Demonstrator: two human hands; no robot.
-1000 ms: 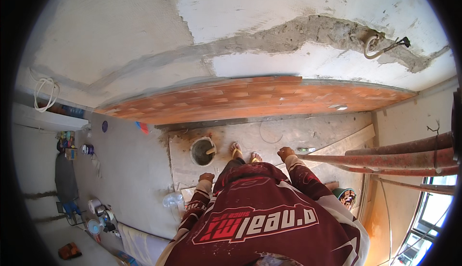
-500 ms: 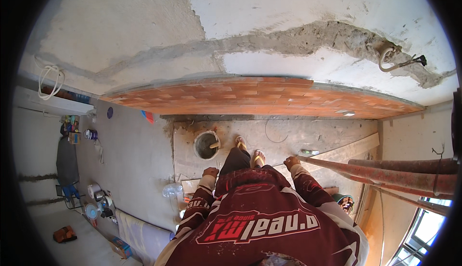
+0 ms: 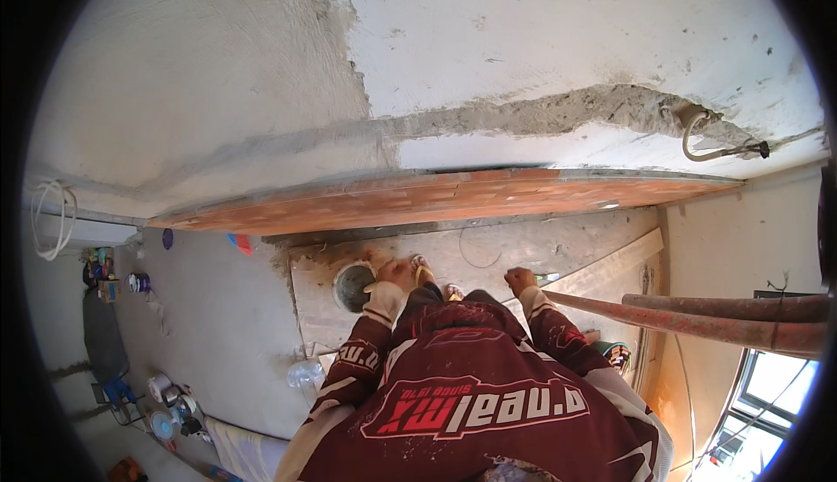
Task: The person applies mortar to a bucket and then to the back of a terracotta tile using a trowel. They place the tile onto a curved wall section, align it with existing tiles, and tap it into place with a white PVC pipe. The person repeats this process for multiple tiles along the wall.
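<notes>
My left hand [image 3: 394,273] is raised beside the rim of a grey mortar bucket [image 3: 351,284] on the board floor, partly overlapping it in view; its fingers are too small to read, and a pale handle shows near them. My right hand [image 3: 518,279] hangs with curled fingers, apparently empty, near the end of a long rusty red pole [image 3: 663,323]. My sandalled feet [image 3: 420,271] stand below, close to the foot of the wall, whose lower band is orange brick-shaped tiling [image 3: 453,199].
Plastered wall [image 3: 523,37] fills the upper view, with a chiselled channel and a protruding conduit [image 3: 697,138]. A loose plank [image 3: 623,260] lies at right. Pots [image 3: 164,390], a clear plastic container [image 3: 305,373] and a rolled sheet [image 3: 244,443] lie at left. A window [image 3: 750,403] is at lower right.
My left hand has moved up and slightly right, to beside the bucket. My right hand stays near the pole. The view has shifted, so the tiled band and channel sit lower in frame.
</notes>
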